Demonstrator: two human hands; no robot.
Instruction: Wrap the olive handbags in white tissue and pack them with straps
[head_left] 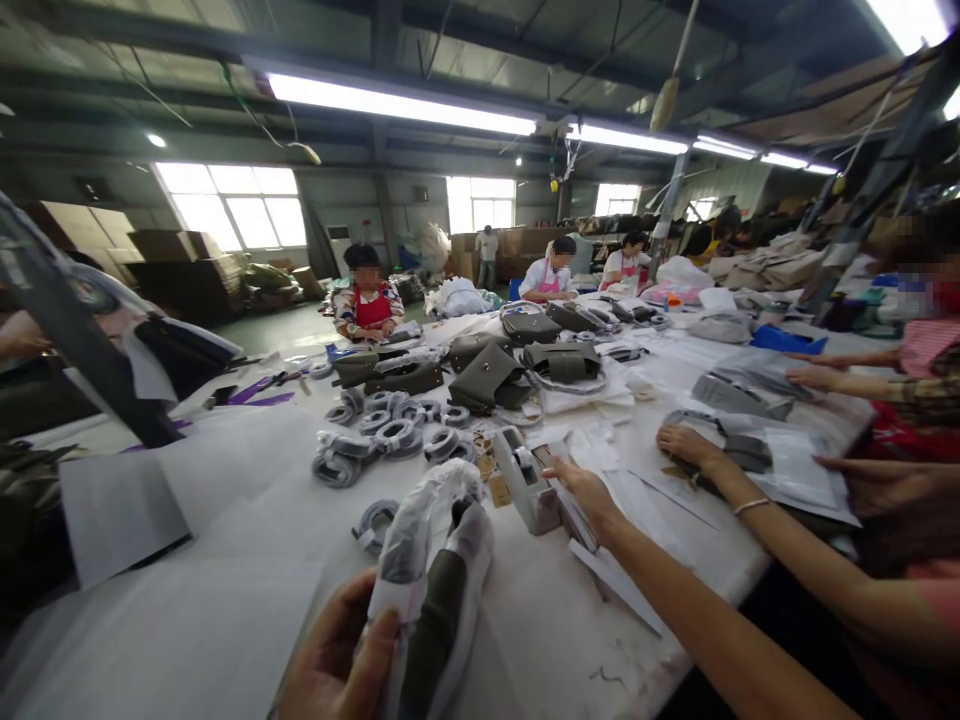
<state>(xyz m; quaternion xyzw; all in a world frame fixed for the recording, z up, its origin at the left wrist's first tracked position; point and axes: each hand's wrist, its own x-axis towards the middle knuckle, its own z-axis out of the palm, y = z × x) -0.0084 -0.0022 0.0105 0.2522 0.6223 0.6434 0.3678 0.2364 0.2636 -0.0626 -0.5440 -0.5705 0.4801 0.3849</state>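
Observation:
My left hand (pixel 349 645) is closed around a dark olive bag (pixel 435 625) at the bottom centre, its thumb on a white band. Clear plastic and pale wrapping cover part of the bag and its looped strap. My right hand (pixel 592 498) is at the near right end of a grey tape dispenser (pixel 525 490). Its fingertips are pressed together by the dispenser's edge, and what they pinch is too small to make out. Just left of the dispenser lie small brown tags (pixel 499 490) and wrapped strap coils (pixel 397 437).
Grey-green bags (pixel 487 378) are piled farther back on the white table (pixel 517 610). At the right, another person's hand (pixel 686 445) rests by a wrapped bag. White sheets (pixel 124 510) and a dark slanted post (pixel 82 320) stand at the left. More people sit across the table.

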